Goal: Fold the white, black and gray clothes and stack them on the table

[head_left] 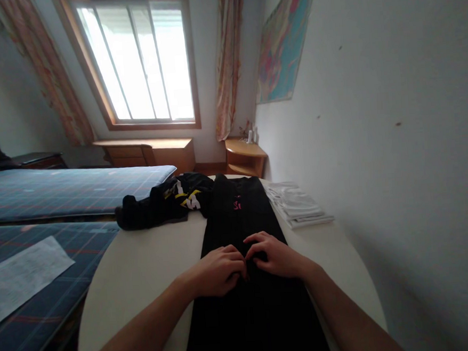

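Observation:
A long black garment (241, 223) with small pink lettering lies stretched lengthwise along the round white table (145, 278), its near end running out of view at the bottom. My left hand (220, 270) rests over its middle, fingers curled down and closed at the cloth; the fingertips are partly hidden. Almost touching it, my right hand (275, 255) hovers at or on the same cloth with bent fingers spread and a gap at the thumb. Left of the garment's far end is a bunched black piece of clothing (171, 201) with white and yellow print.
Folded white cloth (298, 203) is stacked at the table's right, near the wall (399, 185). Beds with blue plaid mattresses (74, 189) stand to the left, one bearing a paper sheet (24, 275). Beyond are a wooden desk (167, 144) and corner shelf (246, 149).

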Motion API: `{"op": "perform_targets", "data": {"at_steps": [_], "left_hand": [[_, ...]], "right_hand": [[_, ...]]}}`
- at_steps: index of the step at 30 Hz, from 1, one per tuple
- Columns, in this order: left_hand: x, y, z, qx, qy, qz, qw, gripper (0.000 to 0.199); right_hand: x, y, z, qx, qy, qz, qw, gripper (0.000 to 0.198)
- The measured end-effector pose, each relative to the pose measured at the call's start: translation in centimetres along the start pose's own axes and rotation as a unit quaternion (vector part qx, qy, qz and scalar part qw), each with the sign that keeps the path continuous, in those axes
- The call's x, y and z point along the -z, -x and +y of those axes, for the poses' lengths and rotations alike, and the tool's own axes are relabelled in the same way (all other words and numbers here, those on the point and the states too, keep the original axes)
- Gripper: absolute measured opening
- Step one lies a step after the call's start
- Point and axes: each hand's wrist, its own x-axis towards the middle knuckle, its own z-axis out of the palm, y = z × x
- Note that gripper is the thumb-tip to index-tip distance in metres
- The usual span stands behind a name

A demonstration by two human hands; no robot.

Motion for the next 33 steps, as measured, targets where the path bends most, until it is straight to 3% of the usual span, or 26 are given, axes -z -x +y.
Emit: {"op": "perform_targets", "data": {"at_steps": [6, 18, 24, 28, 33], "left_hand": [[-0.4, 0.0, 0.0, 0.031, -0.034, 0.020, 0.999, 0.022], [-0.7, -0.4, 1.7, -0.068, -0.045, -0.029, 0.996, 0.039], [-1.7, -0.7, 2.3, -0.132, -0.116, 0.000, 0.984, 0.022], [-2.1, -0.9, 3.1, -0.117, -0.130, 0.031, 0.984, 0.016], [-1.6, -1.0, 4.4, -0.184, -0.086, -0.018, 0.979, 0.026]], "right_hand": [[0.1, 0.0, -0.4, 0.030, -0.050, -0.011, 0.998, 0.020], [-0.2, 0.3, 1.7, -0.008, -0.067, 0.021, 0.998, 0.027], [-0.7, 0.2, 2.3, 0.000, -0.071, 0.031, 0.997, 0.027], [-0.7, 0.2, 2.4, -0.003, -0.081, 0.035, 0.996, 0.027], [-0.8, 0.2, 2.7, -0.005, -0.083, 0.037, 0.996, 0.026]]}}
